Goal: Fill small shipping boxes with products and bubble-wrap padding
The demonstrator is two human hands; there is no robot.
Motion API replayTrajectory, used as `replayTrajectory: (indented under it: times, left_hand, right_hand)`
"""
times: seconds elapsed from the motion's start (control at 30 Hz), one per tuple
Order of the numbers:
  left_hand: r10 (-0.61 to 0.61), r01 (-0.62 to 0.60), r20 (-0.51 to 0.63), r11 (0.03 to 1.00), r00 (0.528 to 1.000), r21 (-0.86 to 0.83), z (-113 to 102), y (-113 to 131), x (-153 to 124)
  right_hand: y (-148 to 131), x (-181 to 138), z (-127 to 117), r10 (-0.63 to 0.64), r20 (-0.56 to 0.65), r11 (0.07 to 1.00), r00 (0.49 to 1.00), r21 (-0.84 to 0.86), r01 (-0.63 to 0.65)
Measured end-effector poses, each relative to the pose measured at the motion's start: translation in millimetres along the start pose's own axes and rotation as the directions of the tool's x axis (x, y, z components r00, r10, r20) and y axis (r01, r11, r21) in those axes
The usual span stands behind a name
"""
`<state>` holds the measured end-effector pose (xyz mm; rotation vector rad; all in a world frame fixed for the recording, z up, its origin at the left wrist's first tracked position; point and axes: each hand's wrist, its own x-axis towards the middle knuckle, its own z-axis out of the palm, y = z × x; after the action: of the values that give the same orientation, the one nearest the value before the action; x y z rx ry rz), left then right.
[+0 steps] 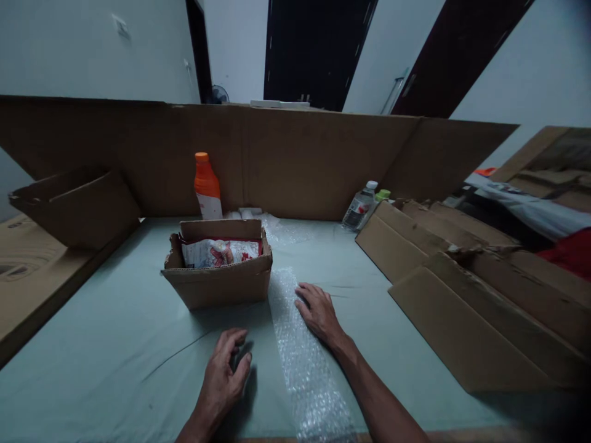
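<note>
Cardboard box | its right: our right hand, half-spread, perhaps steadying bubble wrap | its front: our left hand, loosely curled, empty

I see pale walls in dim, bluish light, a dark double door at the back, and a brownish door to the right.
</note>
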<state>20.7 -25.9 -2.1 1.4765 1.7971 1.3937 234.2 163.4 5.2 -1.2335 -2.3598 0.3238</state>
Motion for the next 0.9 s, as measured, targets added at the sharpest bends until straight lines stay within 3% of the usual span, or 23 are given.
replayTrajectory:
  times: [0.17, 0.27, 0.43, 0.57, 0.73, 0.9]
  left_hand:
    - [-0.084, 0.083, -0.062, 0.996, 0.995, -0.015, -19.0, 2.6, 10.2]
    - [-0.141, 0.142, -0.172, 0.99, 0.975, -0.007, -39.2, 0.8, 16.8]
    - [-0.148, 0.158, -0.412, 0.987, 0.899, -0.009, -73.7, -8.6, 29.8]
    - [-0.204, 0.177, -0.514, 0.979, 0.833, -0.101, -95.7, -16.6, 54.4]
    - [-0.343, 0.255, -0.401, 0.932, 0.85, -0.257, -101.6, -27.1, 87.5]
    - [-0.305, 0.219, -0.273, 0.927, 0.912, -0.304, -89.0, -29.0, 98.0]
  right_hand:
    - [0.4, -0.1, 1.5, 0.022, -0.034, 1.0, 0.999, 0.02, -0.021]
    - [-0.1, 0.2, 1.5, 0.036, -0.064, 0.999, 0.997, 0.033, -0.034]
    - [-16.3, 4.3, -2.0, -0.029, -0.118, 0.988, 0.993, 0.15, 0.047]
    - [-40.3, 20.2, -5.2, -0.115, -0.078, 0.942, 0.99, 0.309, 0.133]
    - [-64.5, 51.8, -2.2, -0.086, 0.017, 0.864, 0.996, 0.499, 0.066]
    - [-74.0, 64.8, 5.7, -0.048, 0.083, 0.809, 0.995, 0.588, -0.01]
